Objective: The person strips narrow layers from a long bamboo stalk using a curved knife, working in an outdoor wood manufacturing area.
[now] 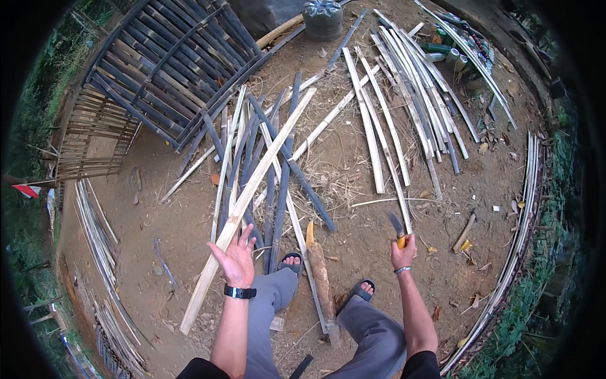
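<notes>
My left hand [236,260] is open, palm up with fingers spread, and wears a dark wrist strap. Its thumb overlaps a long pale bamboo strip [255,180] that slants from the upper middle to the lower left; whether they touch I cannot tell. To the right, my right hand [403,252] is closed round the yellow handle of a knife [396,225], whose dark blade points up. Between my feet lies a brown wooden piece [320,278] with a pale pointed tip. Dark bamboo strips [282,196] lie crossed beyond my left hand.
A dark bamboo rack [180,63] stands at the upper left beside a lighter slatted bamboo panel [95,132]. Pale split strips [420,88] fan out at the upper right, near a large plastic bottle [322,22]. Thin shavings [338,174] cover the dirt. A hammer-like tool [464,232] lies right.
</notes>
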Motion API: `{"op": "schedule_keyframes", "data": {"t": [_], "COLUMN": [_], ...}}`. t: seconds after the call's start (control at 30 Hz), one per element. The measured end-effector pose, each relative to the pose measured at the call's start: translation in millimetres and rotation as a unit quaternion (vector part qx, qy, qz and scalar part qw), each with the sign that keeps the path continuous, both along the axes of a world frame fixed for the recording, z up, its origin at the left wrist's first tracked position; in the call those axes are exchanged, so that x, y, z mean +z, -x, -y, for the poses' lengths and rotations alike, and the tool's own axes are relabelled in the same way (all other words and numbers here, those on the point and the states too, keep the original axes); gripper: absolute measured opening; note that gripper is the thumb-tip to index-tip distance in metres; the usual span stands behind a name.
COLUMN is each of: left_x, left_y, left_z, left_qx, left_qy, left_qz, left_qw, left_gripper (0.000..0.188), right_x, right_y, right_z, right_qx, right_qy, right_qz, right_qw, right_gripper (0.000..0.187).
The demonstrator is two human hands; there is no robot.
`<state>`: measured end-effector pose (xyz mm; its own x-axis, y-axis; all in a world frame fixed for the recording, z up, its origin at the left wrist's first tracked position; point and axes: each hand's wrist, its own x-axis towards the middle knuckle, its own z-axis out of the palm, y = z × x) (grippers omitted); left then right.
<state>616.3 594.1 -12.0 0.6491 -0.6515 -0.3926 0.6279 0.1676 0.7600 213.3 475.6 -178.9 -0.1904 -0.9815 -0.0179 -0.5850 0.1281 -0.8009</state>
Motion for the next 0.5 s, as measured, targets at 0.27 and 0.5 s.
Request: {"op": "schedule_keyframes", "data": {"t": [0.27, 0.5], "left_x": [-31.1, -41.8], "left_y": [29.7, 38.5], "left_z": [27.1, 18.8], "left_qx": [-0.058, -0.107], "left_qy": [0.233, 0.293], "left_qz": [-0.086, 0.038], "left_qw": [0.967, 0.949], "left_gripper": [0.072, 0.066], "right_x": [-119.2, -131.8], "right_y": [20.3, 74.5], "right_z": [176.8, 166.8], "right_qx": [-0.11, -0.207], "right_qy": [0.162, 0.174], "right_qz": [0.198, 0.064], "right_qw": [0.961, 0.961], "right_gripper": [0.018, 0.026]}}
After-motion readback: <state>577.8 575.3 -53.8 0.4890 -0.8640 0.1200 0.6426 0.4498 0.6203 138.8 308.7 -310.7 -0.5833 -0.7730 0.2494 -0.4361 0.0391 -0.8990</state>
